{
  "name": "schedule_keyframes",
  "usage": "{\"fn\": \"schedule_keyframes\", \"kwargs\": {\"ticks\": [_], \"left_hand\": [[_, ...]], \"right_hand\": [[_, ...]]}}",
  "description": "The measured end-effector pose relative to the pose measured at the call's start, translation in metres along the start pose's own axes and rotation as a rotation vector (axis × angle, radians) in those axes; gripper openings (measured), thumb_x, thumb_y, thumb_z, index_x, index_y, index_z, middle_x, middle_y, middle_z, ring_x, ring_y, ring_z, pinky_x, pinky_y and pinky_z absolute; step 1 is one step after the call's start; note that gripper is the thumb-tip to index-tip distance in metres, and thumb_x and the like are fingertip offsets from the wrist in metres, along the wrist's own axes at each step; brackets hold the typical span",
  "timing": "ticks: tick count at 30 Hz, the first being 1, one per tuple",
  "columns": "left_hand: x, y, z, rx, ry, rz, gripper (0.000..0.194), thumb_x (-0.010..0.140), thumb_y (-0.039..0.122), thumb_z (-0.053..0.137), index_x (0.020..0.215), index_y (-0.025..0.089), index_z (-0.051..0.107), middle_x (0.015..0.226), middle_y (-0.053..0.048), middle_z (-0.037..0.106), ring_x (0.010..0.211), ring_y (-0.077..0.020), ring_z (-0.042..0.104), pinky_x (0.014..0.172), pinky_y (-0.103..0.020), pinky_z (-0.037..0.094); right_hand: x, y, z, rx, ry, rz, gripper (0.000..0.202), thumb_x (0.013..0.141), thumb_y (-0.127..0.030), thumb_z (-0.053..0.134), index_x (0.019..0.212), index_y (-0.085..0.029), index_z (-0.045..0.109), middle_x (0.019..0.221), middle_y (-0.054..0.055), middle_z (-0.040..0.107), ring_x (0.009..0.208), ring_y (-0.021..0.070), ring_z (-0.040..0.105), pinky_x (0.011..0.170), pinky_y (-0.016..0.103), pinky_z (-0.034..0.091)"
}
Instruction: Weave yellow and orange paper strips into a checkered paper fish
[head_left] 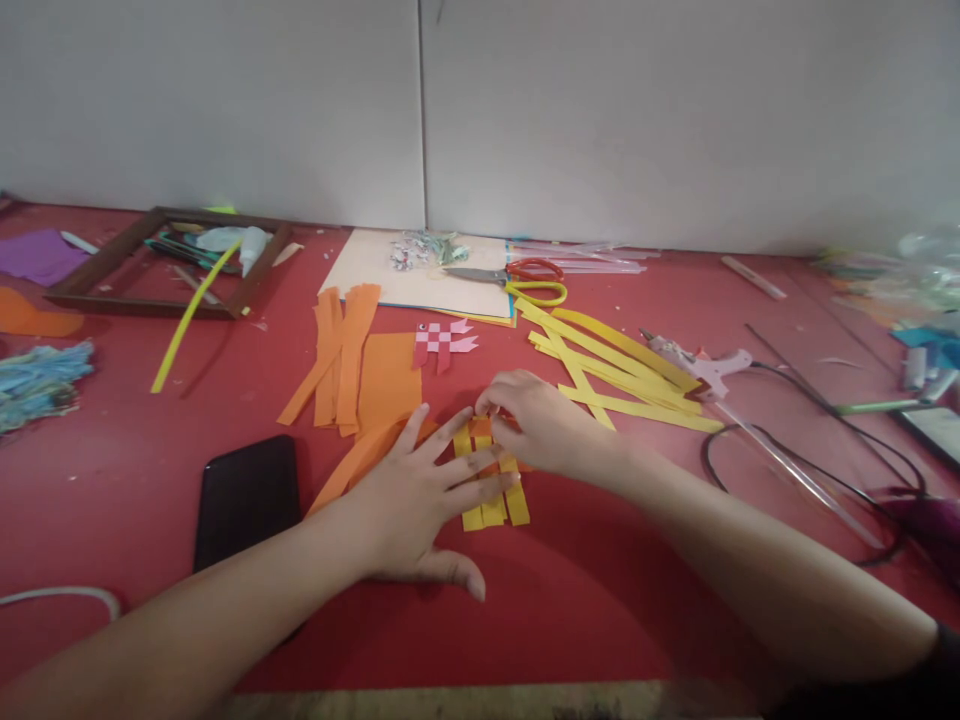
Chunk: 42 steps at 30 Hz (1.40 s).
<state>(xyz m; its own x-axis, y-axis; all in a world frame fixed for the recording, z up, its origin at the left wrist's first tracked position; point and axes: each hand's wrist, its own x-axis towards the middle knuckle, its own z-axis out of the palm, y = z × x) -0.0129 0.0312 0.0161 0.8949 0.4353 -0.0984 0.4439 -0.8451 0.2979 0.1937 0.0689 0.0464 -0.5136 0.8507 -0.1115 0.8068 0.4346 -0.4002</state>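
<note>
Yellow paper strips [493, 508] stand side by side on the red table, crossed by an orange strip [484, 428] near their upper ends. My left hand [420, 490] lies spread over them, its fingers stretched across the yellow strips. At their upper ends, my right hand [532, 425] has thumb and fingers pinched together; what is between the fingertips is hidden. A longer orange paper strip [360, 462] curves out from under my left hand. Just beyond the hands lies a small pink-and-white woven paper fish [442, 340].
Loose orange strips [356, 345] and an orange sheet [390, 375] lie beyond my left hand, with a black phone [247, 495] nearer. Loose yellow strips [600, 360], scissors [525, 278] and a corded glue gun [697, 365] lie to the right. A wooden frame [101, 300] is far left.
</note>
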Motion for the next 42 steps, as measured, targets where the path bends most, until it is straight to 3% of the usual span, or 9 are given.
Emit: {"fn": "schedule_keyframes", "kwargs": {"ticks": [9,32,38,42], "left_hand": [[-0.001,0.001,-0.002,0.010,-0.018,-0.009,0.083,0.084,0.078,0.037,0.153,0.034,0.022,0.158,-0.005,0.031,0.147,-0.0436,0.006,0.106,-0.077,0.003],[-0.001,0.000,-0.002,-0.039,-0.024,-0.006,0.081,0.086,0.077,0.035,0.154,0.035,0.019,0.159,-0.002,0.029,0.147,-0.0435,0.003,0.106,-0.077,-0.001],[-0.001,0.000,-0.001,-0.005,0.013,0.018,0.084,0.084,0.079,0.036,0.153,0.033,0.022,0.159,-0.004,0.027,0.146,-0.0467,0.003,0.105,-0.079,0.003],[-0.002,0.000,0.000,-0.005,0.030,0.027,0.084,0.084,0.079,0.036,0.154,0.034,0.022,0.159,-0.004,0.027,0.146,-0.0473,0.004,0.104,-0.079,0.004]], "right_hand": [[0.001,0.000,0.000,0.039,-0.014,0.022,0.017,0.092,-0.017,0.051,0.087,-0.014,0.066,0.089,0.008,0.066,0.086,0.0192,0.057,0.078,0.031,0.044],[0.001,0.000,0.003,-0.023,-0.001,-0.056,0.020,0.093,-0.012,0.048,0.083,-0.013,0.065,0.085,0.007,0.064,0.083,0.0175,0.056,0.077,0.030,0.043],[0.001,0.016,-0.015,0.005,0.050,0.001,0.013,0.089,-0.015,0.052,0.089,-0.016,0.065,0.092,0.007,0.066,0.085,0.0182,0.059,0.079,0.030,0.044],[-0.003,0.024,-0.027,0.017,-0.065,0.000,0.012,0.088,-0.022,0.056,0.089,-0.019,0.067,0.092,0.004,0.068,0.081,0.0176,0.061,0.073,0.030,0.044]]}}
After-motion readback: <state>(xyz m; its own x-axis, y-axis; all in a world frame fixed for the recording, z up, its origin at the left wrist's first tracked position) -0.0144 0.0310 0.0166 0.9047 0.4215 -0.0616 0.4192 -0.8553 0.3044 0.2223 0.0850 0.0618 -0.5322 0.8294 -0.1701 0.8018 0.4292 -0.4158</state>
